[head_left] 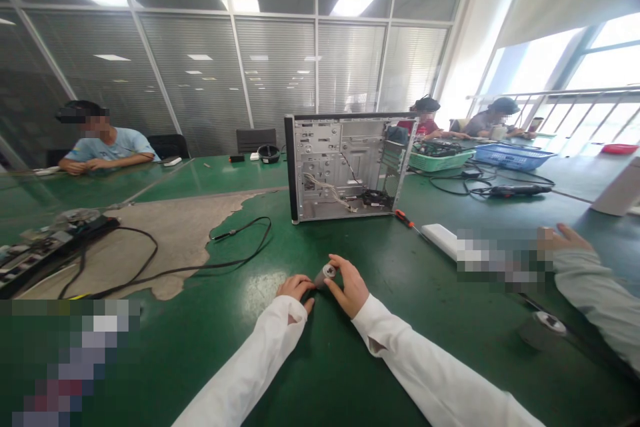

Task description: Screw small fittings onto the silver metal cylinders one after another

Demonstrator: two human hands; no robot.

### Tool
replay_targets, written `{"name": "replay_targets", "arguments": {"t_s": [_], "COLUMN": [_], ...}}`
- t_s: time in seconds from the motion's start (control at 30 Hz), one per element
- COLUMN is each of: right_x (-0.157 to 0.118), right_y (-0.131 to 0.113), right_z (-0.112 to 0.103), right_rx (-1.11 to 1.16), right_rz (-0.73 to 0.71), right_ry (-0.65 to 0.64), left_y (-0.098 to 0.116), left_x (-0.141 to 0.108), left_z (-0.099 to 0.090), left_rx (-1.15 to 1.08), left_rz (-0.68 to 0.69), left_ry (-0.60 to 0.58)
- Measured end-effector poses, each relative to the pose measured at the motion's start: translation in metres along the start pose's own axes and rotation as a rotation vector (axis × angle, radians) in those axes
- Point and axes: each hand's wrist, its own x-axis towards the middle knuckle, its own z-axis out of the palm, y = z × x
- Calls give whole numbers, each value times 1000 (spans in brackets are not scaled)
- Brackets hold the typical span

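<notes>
Here, before the PC case [360,147], the right hand [351,285] pinched an end-up cylinder [327,272]; left hand [296,289] alongside, grip unclear.

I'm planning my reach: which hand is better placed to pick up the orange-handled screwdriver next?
Probably the right hand: it is nearer the screwdriver, which lies beyond it to the right. The left hand is farther off. The right would first have to release the grey cylinder.

Cylinder [325,274] partly behind right hand [351,287]
</notes>
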Motion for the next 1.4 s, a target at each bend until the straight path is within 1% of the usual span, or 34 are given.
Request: {"name": "replay_targets", "arguments": {"t_s": [0.17, 0.33, 0.47, 0.6, 0.67, 0.77, 0.83, 1.03, 1.27, 1.4], "right_x": [1, 1, 1, 0, 0, -1, -1, -1, -2, -1], "right_y": [-5, -6, -4, -3, -2, 0, 0, 0, 2, 0], "right_z": [-2, 0, 3, 5, 6, 9, 9, 7, 9, 7], "right_rx": [-16, 26, 87, 139, 154, 150, 125, 71, 81, 85], "right_rz": [-21, -4, 31, 91, 136, 219, 239, 155, 129, 141], "right_ry": [-21, -42, -58, -92, -131, -231, -276, -295, -265, -268], "left_y": [-1, 0, 2, 5, 7, 8, 7, 4, 6, 8], "left_x": [0, 1, 2, 2, 2, 3, 3, 4, 3, 2], "left_z": [1, 1, 0, -3, -5, -6, -5, -3, -4, -6], "left_rx": [12, 19, 13, 21, 19, 20, 22, 27, 24, 26], "left_rz": [8, -32, -63, -65, -65, -94, -111, -93, -90, -98], "left_ry": [4, -6, -31, -43, -46, -65, -76, -59, -55, -64]}}
